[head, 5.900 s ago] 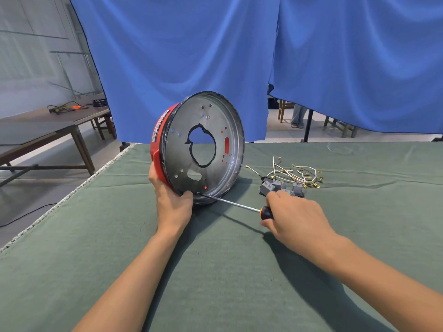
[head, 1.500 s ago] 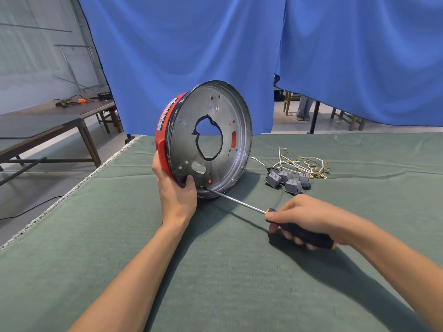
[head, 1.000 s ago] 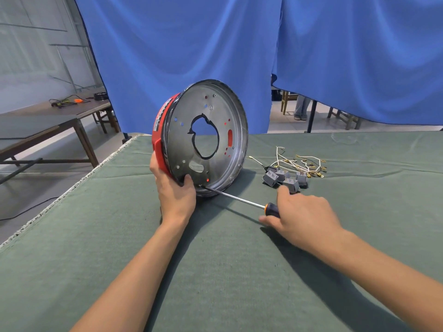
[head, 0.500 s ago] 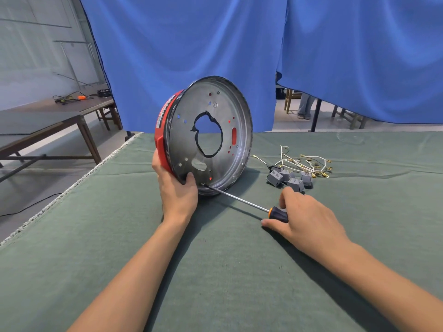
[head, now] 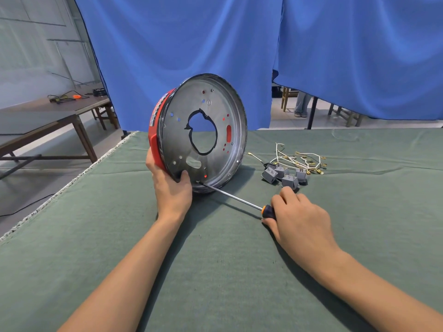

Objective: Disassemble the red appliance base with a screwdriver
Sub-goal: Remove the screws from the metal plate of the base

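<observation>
1. A red appliance base [head: 155, 130] is stood on its edge on a green cloth-covered table [head: 72, 248], at far centre, its metal inside facing right.
2. Its lower rim is gripped by the left hand [head: 171, 190], thumb inside.
3. A screwdriver [head: 235, 200] is gripped at its handle by the right hand [head: 299, 219]; its tip is touching the base's lower inner rim.
4. Grey switches [head: 282, 176] and loose wires [head: 299, 159] are lying to the right.

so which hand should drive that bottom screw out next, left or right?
Right. The right hand already grips the screwdriver, whose tip sits at the lower rim of the red appliance base. The left hand grips that base, propping it on edge on the table.
</observation>
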Demonstrator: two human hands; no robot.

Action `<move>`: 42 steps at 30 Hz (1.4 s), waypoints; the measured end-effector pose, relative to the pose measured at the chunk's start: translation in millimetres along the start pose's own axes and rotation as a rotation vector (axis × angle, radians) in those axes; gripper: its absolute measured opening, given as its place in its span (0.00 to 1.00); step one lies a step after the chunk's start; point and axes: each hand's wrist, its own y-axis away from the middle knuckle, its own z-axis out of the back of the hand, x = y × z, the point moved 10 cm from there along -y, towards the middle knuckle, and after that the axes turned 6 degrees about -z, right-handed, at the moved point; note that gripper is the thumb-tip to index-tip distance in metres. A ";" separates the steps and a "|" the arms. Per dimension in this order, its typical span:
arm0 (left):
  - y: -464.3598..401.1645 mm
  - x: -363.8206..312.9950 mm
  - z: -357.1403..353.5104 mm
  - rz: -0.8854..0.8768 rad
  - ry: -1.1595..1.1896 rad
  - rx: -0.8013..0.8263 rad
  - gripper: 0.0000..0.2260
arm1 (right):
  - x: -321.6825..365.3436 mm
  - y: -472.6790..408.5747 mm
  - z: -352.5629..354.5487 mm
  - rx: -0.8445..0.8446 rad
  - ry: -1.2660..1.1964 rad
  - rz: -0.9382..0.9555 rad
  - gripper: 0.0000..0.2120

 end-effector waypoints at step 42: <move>3.4 14.6 14.1 0.167 0.093 -0.133 0.33 | -39.2 -8.9 -26.6 0.234 -0.416 -0.182 0.11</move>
